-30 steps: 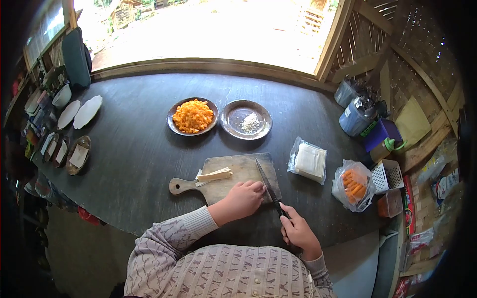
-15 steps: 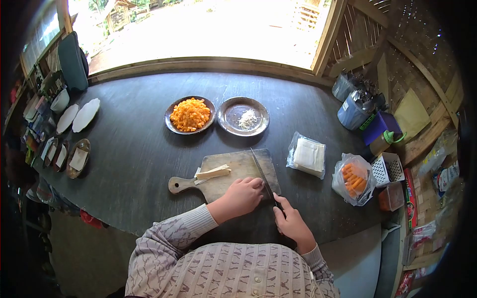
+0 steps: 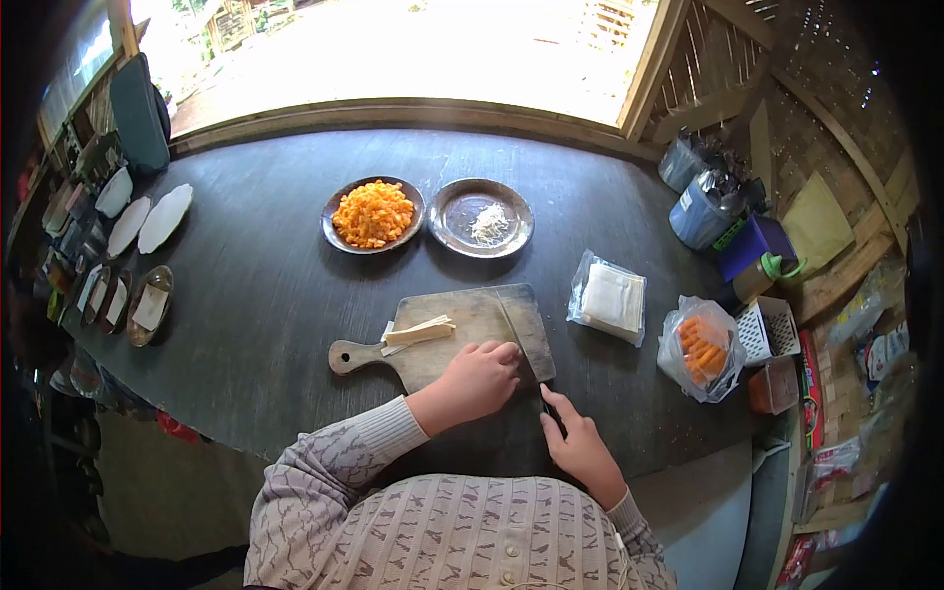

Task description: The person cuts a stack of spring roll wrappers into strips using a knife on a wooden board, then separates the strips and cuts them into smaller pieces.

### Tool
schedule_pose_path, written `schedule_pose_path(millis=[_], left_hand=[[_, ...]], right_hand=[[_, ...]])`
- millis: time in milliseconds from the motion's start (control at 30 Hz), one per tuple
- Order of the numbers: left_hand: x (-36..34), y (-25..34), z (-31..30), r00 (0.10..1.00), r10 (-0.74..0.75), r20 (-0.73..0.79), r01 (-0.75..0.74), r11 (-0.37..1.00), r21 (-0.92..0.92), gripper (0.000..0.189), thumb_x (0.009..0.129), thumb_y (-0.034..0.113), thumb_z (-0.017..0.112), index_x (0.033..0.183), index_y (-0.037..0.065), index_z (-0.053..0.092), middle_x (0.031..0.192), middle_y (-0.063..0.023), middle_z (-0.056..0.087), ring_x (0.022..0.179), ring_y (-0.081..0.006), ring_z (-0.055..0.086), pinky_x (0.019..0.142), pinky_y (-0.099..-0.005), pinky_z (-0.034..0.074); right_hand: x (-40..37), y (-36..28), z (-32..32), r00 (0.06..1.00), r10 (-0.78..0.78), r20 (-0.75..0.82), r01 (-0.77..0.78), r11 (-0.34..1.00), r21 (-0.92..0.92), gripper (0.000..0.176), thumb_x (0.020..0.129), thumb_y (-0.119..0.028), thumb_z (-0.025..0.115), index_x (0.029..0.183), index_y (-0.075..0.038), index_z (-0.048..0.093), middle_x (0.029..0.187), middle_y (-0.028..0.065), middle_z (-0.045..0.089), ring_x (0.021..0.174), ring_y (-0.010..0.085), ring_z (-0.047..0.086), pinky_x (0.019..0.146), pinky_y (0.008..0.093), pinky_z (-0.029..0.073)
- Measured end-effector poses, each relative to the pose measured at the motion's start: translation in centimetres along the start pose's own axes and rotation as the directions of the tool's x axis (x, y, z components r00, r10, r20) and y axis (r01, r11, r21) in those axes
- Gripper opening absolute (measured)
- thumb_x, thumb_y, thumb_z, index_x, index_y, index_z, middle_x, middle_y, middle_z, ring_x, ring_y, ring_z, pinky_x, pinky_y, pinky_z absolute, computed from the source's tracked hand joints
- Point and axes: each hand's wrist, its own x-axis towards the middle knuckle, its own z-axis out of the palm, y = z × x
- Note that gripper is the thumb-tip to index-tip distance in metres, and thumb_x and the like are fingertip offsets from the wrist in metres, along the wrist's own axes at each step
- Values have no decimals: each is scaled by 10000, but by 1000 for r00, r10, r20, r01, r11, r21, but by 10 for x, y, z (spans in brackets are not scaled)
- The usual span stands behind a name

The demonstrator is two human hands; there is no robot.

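My right hand (image 3: 582, 447) is wrapped round the dark handle of a kitchen knife (image 3: 524, 339). Its long blade points away from me across the right part of a wooden cutting board (image 3: 472, 307). My left hand (image 3: 479, 379) rests on the board just left of the blade, fingers curled and pressed down. Whatever lies under those fingertips is hidden. Beyond that hand, near the board's handle, is a small stack of pale, thin strips (image 3: 420, 332), some fanned out at one end.
Behind the board stand a bowl of diced orange pieces (image 3: 374, 214) and a plate (image 3: 457, 241) with fine white shreds. To the right lie packaged square wrappers (image 3: 612, 298) and a plastic bag of orange sticks (image 3: 703, 349). Small dishes (image 3: 150, 307) sit at the left.
The knife's blade has turned slightly and shows more of its flat side. My left hand keeps its place on the board. The whole view has shifted a little.
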Motion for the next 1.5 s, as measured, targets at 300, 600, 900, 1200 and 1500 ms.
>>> schedule_pose_path(millis=[300,600,900,1200,1500], left_hand=[[0,-3,4,999,33,-42,-32,999,37,309,904,244,598,1146,58,651,1152,-52,596,1084,-220,581,887,-365,472],[0,1,-2,1000,-2,12,1,1000,21,282,898,248,601,1094,58,670,1145,-50,595,1088,-215,574,872,-362,471],[0,-5,6,998,28,-52,-29,1000,-1,303,880,216,600,1121,39,653,1136,-63,602,1050,-236,604,870,-368,486],[0,-2,0,999,33,-17,-32,999,24,309,874,197,589,1131,37,653,1127,-55,605,1044,-225,607,871,-359,483],[-1,-4,5,996,39,-76,-38,999,8,277,880,193,596,1104,45,665,1119,-54,603,1051,-220,599,862,-357,483]], right_hand=[[3,-23,-24,862,438,256,-504,794,338,401,998,-168,538,1398,-144,518,603,8,555,474,73,494,443,248,417],[6,-13,-2,943,300,144,-326,922,210,363,1031,-183,472,1388,-138,519,558,10,511,439,76,468,429,248,399],[5,-21,-16,894,382,236,-444,830,338,374,1031,-207,472,1397,-137,499,576,7,521,454,76,481,429,248,403],[-3,-10,-6,911,349,221,-404,863,303,362,1017,-166,493,1376,-118,498,548,16,513,447,82,482,437,266,407],[1,-12,-13,886,390,251,-460,805,374,365,1037,-207,468,1396,-143,492,579,4,518,462,75,480,438,240,404]])
